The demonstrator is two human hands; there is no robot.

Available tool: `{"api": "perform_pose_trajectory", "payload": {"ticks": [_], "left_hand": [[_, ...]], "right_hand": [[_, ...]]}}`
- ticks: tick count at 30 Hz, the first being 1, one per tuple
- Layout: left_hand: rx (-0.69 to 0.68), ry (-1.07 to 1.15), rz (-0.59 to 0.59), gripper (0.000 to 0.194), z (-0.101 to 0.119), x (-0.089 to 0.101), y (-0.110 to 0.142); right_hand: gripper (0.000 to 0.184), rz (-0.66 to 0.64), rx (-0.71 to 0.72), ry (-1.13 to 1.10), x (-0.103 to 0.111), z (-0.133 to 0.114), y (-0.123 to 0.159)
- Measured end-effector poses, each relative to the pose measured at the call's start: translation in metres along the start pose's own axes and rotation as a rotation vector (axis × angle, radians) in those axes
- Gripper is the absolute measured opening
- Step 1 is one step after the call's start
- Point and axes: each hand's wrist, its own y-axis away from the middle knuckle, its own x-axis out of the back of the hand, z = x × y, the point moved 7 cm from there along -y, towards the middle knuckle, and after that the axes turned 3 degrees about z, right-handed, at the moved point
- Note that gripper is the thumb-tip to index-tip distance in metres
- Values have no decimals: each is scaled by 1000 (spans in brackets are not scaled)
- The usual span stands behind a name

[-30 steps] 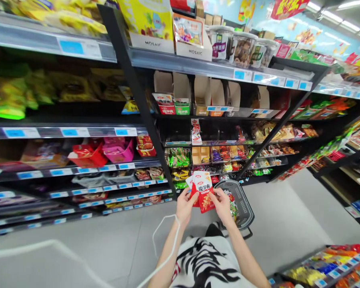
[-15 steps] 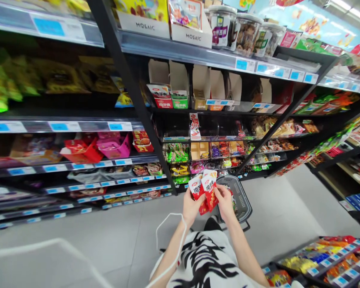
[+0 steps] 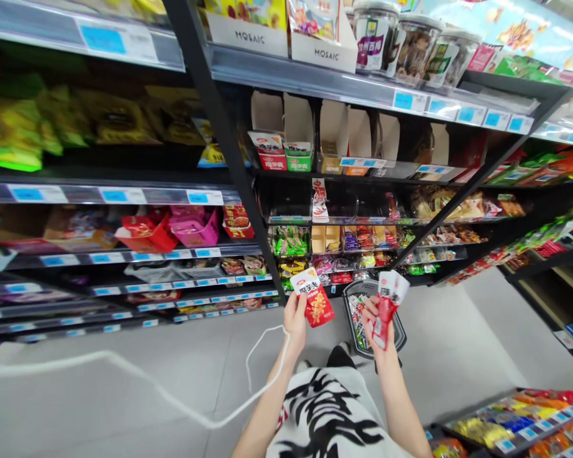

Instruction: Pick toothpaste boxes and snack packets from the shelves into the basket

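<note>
My left hand [image 3: 295, 316] pinches the edge of a red and white snack packet [image 3: 314, 298], its printed front facing up. Farther right, my right hand [image 3: 376, 324] grips a second red and white snack packet [image 3: 388, 305], which is tilted and a little blurred. The two packets are apart. Below my right hand, a dark grey shopping basket [image 3: 399, 331] is on the floor, with several small colourful packets [image 3: 358, 312] visible inside. My right hand and its packet hide part of the basket.
Black store shelves [image 3: 241, 172] with boxed and bagged snacks stand in front and to the left. A low display rack [image 3: 520, 423] of packets is at the lower right. A white cord [image 3: 172, 401] hangs across the left foreground over the grey floor [image 3: 191, 362].
My hands have moved apart, parting the two packets that were side by side. The right packet has moved right, over the basket, and turned; the left one has shifted slightly left.
</note>
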Motion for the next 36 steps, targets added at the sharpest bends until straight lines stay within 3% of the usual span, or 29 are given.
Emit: {"api": "perform_pose_trajectory", "payload": {"ticks": [4,7,12,16,18,22,26,28,33,36], "left_hand": [[65,26,-136,60,-10,-18,19],[101,25,-196,62,-14,-25,32],[92,5,-87,62,-12,-21,36],[120,153,67,56,-7,-12,31],[129,244,155,55,-3,-5,27],[162,331,240,53,0,-2,27],[155,316,138,58,3,-24,38],[116,300,100,63,6,-31,41],[-99,244,229,74,14,-11,41],[-122,116,177,64,9,-10,42]], "right_hand": [[31,-38,120,454,-30,19,8],[27,-41,240,642,-47,28,17],[20,-85,332,719,-61,32,29],[20,-261,389,763,-80,20,34],[27,-257,376,718,-80,9,32],[46,6,424,528,-66,-10,33],[44,-38,300,402,-82,20,40],[40,2,235,252,-84,33,38],[37,188,95,-50,-64,45,16],[37,132,-79,-134,-71,55,12]]}}
